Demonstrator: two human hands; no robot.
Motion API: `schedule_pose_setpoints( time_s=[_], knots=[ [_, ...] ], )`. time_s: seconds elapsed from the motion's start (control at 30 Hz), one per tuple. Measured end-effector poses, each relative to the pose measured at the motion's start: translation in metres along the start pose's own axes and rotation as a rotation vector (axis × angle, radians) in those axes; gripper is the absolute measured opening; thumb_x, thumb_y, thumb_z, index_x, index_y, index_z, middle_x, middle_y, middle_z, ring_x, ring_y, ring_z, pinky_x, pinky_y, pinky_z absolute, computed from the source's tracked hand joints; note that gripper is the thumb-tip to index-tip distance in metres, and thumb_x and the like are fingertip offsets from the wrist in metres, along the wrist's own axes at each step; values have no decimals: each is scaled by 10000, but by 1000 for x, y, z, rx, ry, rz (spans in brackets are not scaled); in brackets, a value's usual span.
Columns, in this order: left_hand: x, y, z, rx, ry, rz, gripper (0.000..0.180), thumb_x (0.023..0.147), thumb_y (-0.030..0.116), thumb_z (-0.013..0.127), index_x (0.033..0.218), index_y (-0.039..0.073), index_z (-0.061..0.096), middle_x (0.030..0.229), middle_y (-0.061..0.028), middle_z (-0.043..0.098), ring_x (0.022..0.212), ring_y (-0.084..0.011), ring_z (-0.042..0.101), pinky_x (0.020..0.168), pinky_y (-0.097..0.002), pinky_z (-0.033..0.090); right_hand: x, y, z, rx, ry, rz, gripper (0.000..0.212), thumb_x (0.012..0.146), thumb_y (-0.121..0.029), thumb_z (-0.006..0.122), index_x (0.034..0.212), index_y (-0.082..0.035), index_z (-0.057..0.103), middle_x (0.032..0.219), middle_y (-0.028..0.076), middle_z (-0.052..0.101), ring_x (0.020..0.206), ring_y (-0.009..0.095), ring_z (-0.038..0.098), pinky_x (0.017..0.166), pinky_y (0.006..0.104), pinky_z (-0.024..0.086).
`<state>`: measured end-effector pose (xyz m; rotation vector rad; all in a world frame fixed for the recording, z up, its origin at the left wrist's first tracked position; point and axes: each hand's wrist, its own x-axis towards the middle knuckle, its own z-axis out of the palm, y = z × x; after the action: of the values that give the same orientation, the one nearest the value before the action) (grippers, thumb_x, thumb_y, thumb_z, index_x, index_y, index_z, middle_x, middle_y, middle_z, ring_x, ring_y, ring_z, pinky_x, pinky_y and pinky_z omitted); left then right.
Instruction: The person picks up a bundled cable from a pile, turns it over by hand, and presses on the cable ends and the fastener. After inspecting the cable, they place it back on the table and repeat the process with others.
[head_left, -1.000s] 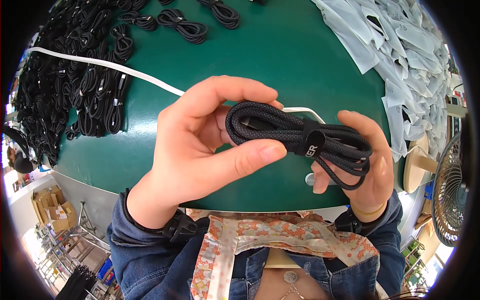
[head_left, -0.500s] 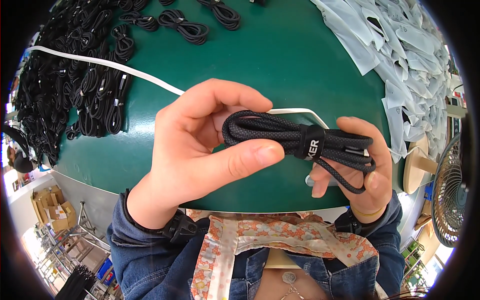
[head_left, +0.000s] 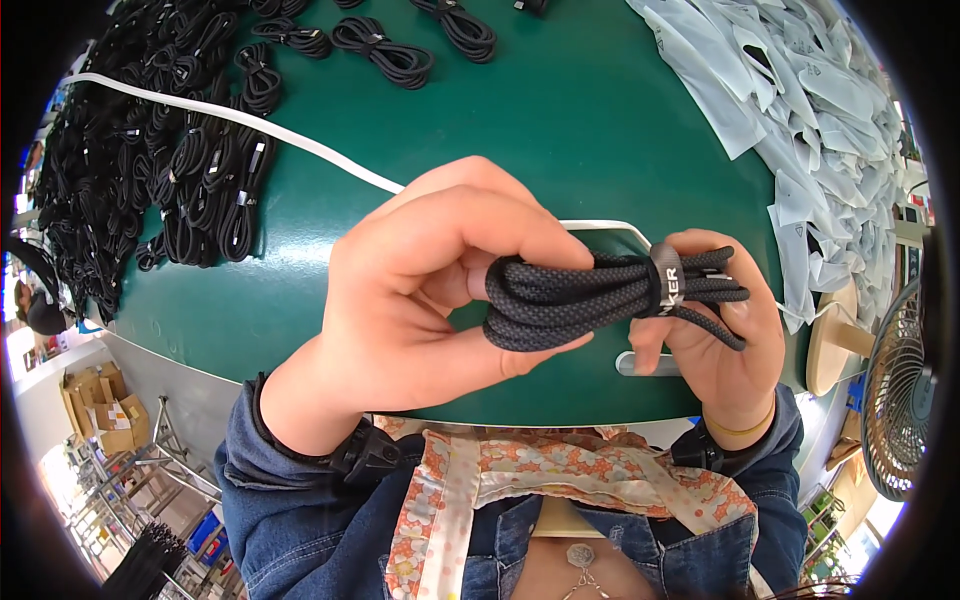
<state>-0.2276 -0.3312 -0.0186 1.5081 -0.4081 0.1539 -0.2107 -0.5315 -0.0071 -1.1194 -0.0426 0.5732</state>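
- Head view: the left hand is pinching the looped left end of a coiled black cable, its fingers curling over the top and its thumb pressing along the lower side.
- Right hand is holding the other end loosely, with loops lying between its curled fingers.
- That coiled black cable is hanging between both hands, above the green surface, its length running roughly left to right.
- Around its right half, a black strap with pale lettering is wrapping the loops together.
- Beneath the right hand, a pale rounded strip is showing in part; what it is, I cannot tell.
- White cord is crossing from the upper left and passing out of sight behind the left hand.
- Many similar black cables are lying in a heap at the left, with a few bundles sitting apart near the far edge.
- Pale translucent bags are overlapping in a pile at the right.
- Beyond them, nearer the person, a round fan is standing beside the surface.
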Motion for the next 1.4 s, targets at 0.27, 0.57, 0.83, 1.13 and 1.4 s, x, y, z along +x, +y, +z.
schedule_pose_setpoints(
  time_s=[0.27, 0.57, 0.83, 1.13, 1.4],
  knots=[
    [6, 15, -21, -67, -394, -519, 319, 587, 22, 676, 869, -27, 534, 795, -104, 555, 735, -169, 523, 631, -258, 423, 3, 2, -18, -324, -237, -176, 388, 778, -181, 446, 1047, 94, 391, 761, 189, 521, 530, 215, 542, 443, 249, 426],
    [16, -11, -65, 575, -549, -442, 395, 668, 90, 629, 1024, -7, 489, 941, -125, 521, 819, -201, 521, 684, -275, 421, 2, -2, -32, -269, -233, 47, 389, 845, -253, 374, 1070, 59, 430, 872, 201, 527, 710, 225, 571, 535, 252, 470],
    [25, -57, -71, 1311, 73, 97, 245, 644, 107, 590, 853, 17, 500, 857, -134, 486, 802, -289, 493, 679, -342, 415, 4, 4, -8, 61, -132, -131, 490, 863, -363, 284, 1144, 37, 324, 1151, 255, 381, 975, 274, 481, 852, 375, 363],
    [6, -5, -2, 621, -662, -157, 133, 592, 52, 591, 626, 11, 469, 675, -92, 442, 657, -248, 482, 569, -313, 396, 4, 3, -25, -288, -302, -191, 390, 836, -265, 370, 1064, 48, 427, 1038, 192, 469, 887, 231, 496, 784, 317, 374],
    [-4, 1, 2, -617, -227, -354, 76, 775, 61, 490, 790, -11, 469, 842, -54, 455, 687, -96, 428, 623, -214, 364, 3, -6, -17, -482, -533, -251, 327, 804, -127, 409, 1070, 62, 434, 997, 167, 495, 801, 167, 506, 712, 278, 392]
  ],
)
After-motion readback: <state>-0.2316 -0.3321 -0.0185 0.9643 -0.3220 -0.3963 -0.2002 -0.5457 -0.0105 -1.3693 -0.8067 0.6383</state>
